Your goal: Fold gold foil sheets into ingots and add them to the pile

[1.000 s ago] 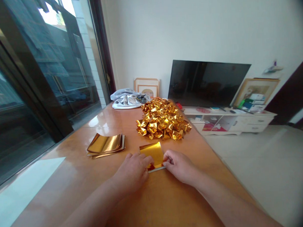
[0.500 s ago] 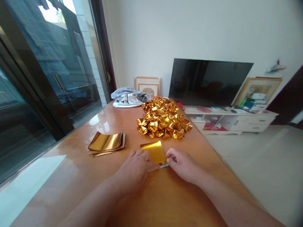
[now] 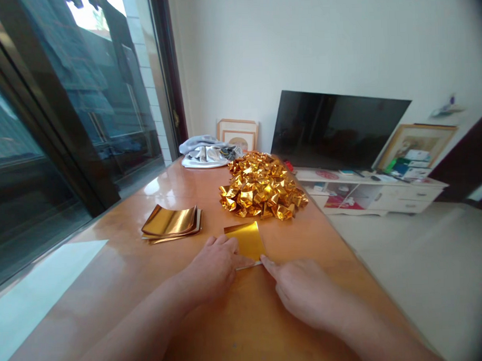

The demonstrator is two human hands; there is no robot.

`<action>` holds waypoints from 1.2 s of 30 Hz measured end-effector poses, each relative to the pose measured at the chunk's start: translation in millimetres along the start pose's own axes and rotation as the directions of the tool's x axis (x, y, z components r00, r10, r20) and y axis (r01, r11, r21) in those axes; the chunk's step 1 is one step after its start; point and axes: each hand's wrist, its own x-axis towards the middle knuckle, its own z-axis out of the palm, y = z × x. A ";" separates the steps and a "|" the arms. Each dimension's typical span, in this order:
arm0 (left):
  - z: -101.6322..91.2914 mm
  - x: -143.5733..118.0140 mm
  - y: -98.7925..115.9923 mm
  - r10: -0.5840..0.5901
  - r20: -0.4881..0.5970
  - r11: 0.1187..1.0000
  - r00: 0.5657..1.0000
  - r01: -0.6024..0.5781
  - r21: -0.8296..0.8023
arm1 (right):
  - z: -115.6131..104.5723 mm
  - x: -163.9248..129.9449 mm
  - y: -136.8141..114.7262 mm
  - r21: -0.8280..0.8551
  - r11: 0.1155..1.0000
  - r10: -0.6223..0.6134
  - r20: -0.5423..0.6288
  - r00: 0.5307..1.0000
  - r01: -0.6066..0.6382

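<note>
Since the earlier frame the right hand (image 3: 304, 291) has pulled back toward the body; it now lies flat, and only one fingertip touches the near right corner of the gold sheet (image 3: 246, 242). The left hand (image 3: 214, 268) has hardly moved and presses, palm down, on the near left part of the sheet. Neither hand is closed on anything: both lie open on top, close together but not touching each other.

The sheet lies flat on the table (image 3: 246, 328), just in front of the hands. It looks very thin and light, with a smooth foil face, so I judge it creases easily, slides on the polished wood and may tear if pulled. The near edge and corners seem the best place to take hold of it.

Left of it sits a stack of gold sheets (image 3: 171, 223). Behind it is a pile of folded gold pieces (image 3: 262, 187), then a grey cloth (image 3: 206, 151) at the far end.

The table is glossy orange wood. The room has a glass door (image 3: 45, 129) on the left, a dark TV (image 3: 338, 129) on a white low cabinet (image 3: 384, 194), and framed pictures against the white wall.
</note>
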 end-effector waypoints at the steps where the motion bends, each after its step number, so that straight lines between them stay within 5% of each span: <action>1: 0.1 -0.4 -0.3 0.002 -0.003 1.000 1.000 -0.002 0.001 | -1.3 -1.3 -1.2 -0.019 1.000 0.006 0.010 1.000 -0.006; 11: 3.2 -0.1 -3.8 0.006 -0.024 1.000 1.000 -0.006 -0.012 | -6.7 0.3 -3.9 -0.019 0.996 0.090 -0.080 0.993 -0.092; 15: 3.5 0.1 -4.8 0.017 -0.024 1.000 1.000 -0.017 -0.012 | -3.8 4.0 -7.4 -0.019 1.000 0.001 -0.236 0.972 -0.005; 20: 6.9 0.7 -9.7 0.010 -0.024 0.999 1.000 -0.011 -0.041 | 8.4 6.1 -12.3 -0.062 0.993 -0.115 -0.246 0.962 0.103; 36: 11.5 3.5 -16.9 -0.003 -0.044 0.993 0.999 -0.002 -0.115 | 19.5 12.7 -20.1 -0.174 0.975 -0.187 -0.307 0.933 0.138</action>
